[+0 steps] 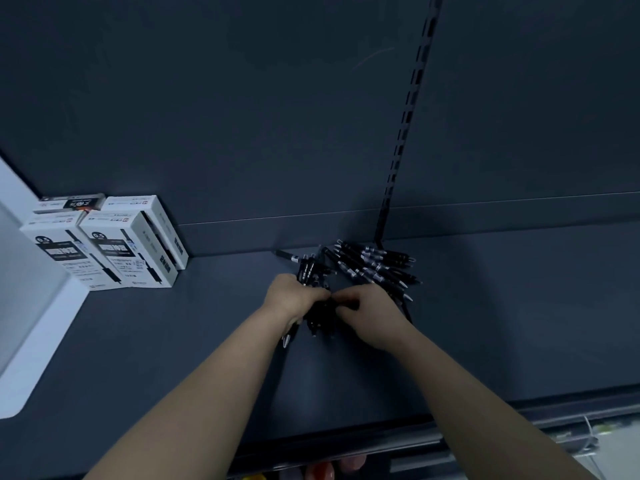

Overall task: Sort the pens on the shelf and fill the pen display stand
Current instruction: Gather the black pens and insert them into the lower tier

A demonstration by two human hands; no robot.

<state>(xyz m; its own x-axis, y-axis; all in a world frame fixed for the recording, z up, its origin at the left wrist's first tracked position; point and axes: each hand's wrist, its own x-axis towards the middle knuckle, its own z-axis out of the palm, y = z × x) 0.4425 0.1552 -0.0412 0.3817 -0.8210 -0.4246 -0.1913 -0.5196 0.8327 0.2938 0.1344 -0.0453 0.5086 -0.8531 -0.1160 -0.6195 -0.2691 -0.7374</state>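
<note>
Pens, all black, lie in a loose pile [377, 268] on a dark shelf [502, 306], far back where it meets the back wall [242, 116]. Their tips point to the right and toward the person. The pile sits at the foot of a dark rail [405, 133] with slots in it, which runs up the wall.

Both hands are close together, just in front of the pile. The left hand [294, 299] grips a bunch [322, 318] of black pens. The pens stick out above the hand and below it, and one shiny tip shows by the wrist. The right hand [370, 313] has its fingers curled in on the same bunch from the other side. The two hands almost touch over it. The right hand also covers the near edge of the pile.

A lone pen [287, 255] lies a little to the left of the pile, close to the wall.

White boxes [131, 244] stand in a group far to the left on the shelf, well apart from the hands. They have black labels with a pen drawn on them. A big white shape [31, 306] fills the left edge of the view; what it is cannot be told. Under the front of the shelf some blurry red and yellow things [322, 471] peek out.
</note>
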